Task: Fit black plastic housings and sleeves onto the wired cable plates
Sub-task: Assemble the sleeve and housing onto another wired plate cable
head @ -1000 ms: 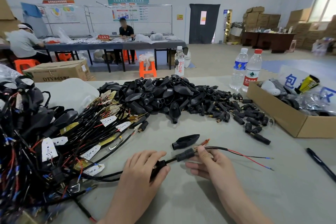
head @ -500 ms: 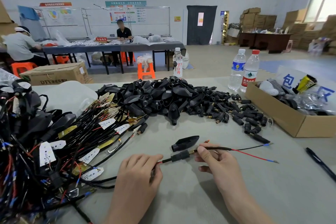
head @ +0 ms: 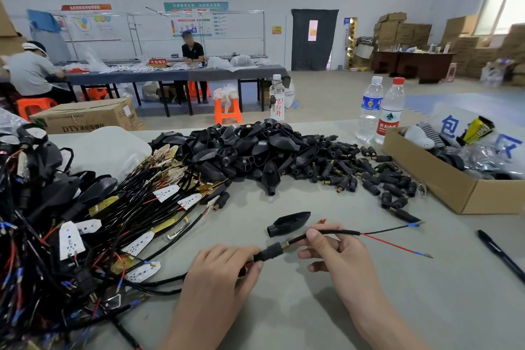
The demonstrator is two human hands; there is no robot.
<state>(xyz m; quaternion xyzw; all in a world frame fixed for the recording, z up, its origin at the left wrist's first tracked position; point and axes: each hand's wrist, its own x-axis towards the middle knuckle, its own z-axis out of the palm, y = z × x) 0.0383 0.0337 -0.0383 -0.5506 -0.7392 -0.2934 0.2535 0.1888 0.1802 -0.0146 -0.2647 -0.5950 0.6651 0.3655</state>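
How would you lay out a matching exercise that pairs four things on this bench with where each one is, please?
Things:
1. black sleeve
2. loose black housing
3. black pen
4. red-capped bottle

Places:
a. standing upright beside the cardboard box
b. on the cable, between the left hand and the right hand
c. lying on the table, right of both hands
d. lying alone on the table, just beyond the hands

Pairs: 1-b, 2-d, 3-c, 4-a.
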